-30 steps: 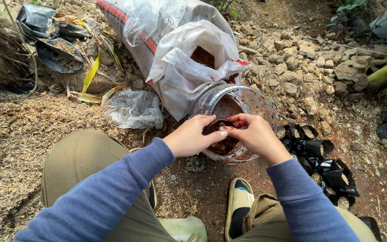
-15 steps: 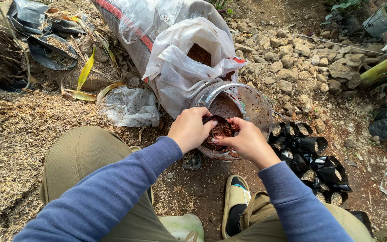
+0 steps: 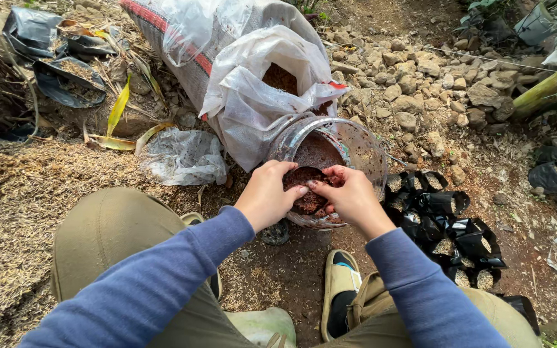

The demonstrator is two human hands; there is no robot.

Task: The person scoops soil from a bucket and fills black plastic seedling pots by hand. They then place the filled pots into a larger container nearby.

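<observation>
Both hands, left hand [image 3: 267, 196] and right hand [image 3: 349, 196], reach into a clear plastic jar [image 3: 356, 151] lying tilted on the ground beside a white sack [image 3: 253, 96], fingers clamped on a small black bag [image 3: 304, 193] of brown soil.

1. Outdoors, daylight, soft and even, no hard shadows.
2. Ground [image 3: 278, 277]: bare brown dirt in the middle and at right.
3. Left: dry chaff layer [image 3: 14, 212] over the dirt, yellow leaves [image 3: 118, 106] lying on it.
4. Top right: stone pile [image 3: 420, 77], grey, loose, running down to the dirt.
5. Top left: black plastic sheets [image 3: 40, 51], crumpled, some holding soil.
6. Far right: green stalk [image 3: 549, 84], tilted; more black plastic [image 3: 556, 177] below it.
</observation>
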